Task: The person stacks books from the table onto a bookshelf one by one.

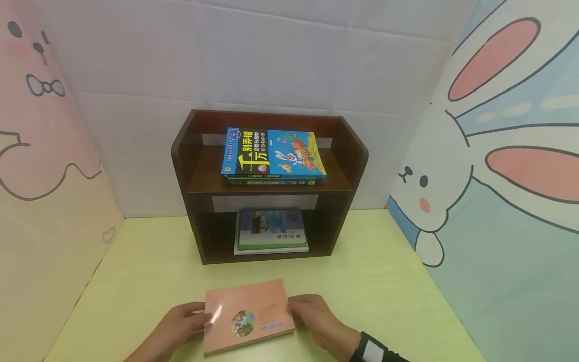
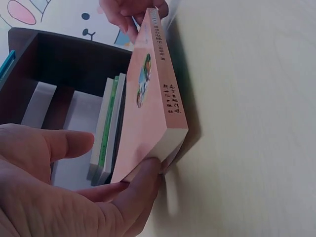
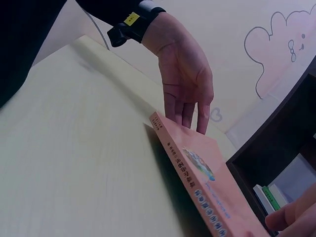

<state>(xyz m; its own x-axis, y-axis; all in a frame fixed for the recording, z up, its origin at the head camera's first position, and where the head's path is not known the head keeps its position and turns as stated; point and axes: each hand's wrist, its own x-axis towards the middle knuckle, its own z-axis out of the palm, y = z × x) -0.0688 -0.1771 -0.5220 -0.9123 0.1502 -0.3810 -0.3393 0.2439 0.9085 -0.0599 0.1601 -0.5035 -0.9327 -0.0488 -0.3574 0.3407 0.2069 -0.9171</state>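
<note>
A pink book (image 1: 249, 317) with a small round picture lies tilted before the shelf, with a shadow beside its spine. My left hand (image 1: 179, 324) is at the book's left end; its straight fingers (image 3: 186, 111) touch that edge, and in the left wrist view the thumb (image 2: 74, 143) stands apart from the cover. At the opposite end my right hand (image 1: 318, 322) grips the book, with fingers bent around the edge. The underside of the book is hidden.
A dark brown two-tier shelf (image 1: 194, 221) stands behind the book. Blue-covered books (image 1: 294, 151) are stacked on its upper level, and a lower stack (image 1: 271, 231) lies below. Rabbit-printed walls (image 1: 506, 211) flank the pale yellow table (image 1: 384, 281).
</note>
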